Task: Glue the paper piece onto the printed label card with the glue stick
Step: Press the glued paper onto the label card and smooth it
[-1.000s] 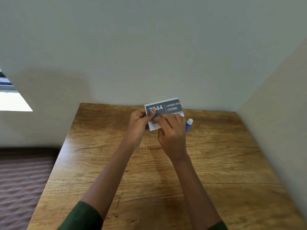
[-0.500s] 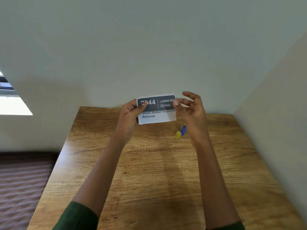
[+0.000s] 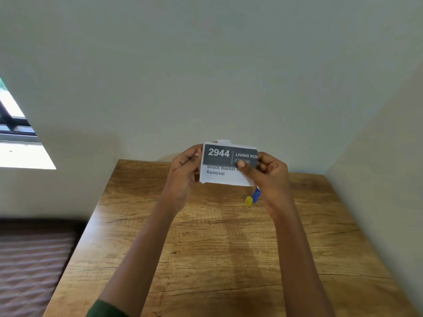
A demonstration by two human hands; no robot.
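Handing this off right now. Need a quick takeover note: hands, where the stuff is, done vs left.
Left hand pinches the card's left edge. Right hand pinches its right side, thumb on the front.
Label card is held up above the table, print facing the camera. A white paper edge shows behind its top, likely the paper piece.
Glue stick lies on the table below the right hand.
Done: paper seems placed behind the card; bond unconfirmed.
Left: press it flat, check it holds.

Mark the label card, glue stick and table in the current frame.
label card (image 3: 218,153): head view, dark header band at the number 2944.
glue stick (image 3: 256,195): head view, blue barrel above the yellow end.
table (image 3: 217,259): head view, bare wood, centre of the top.
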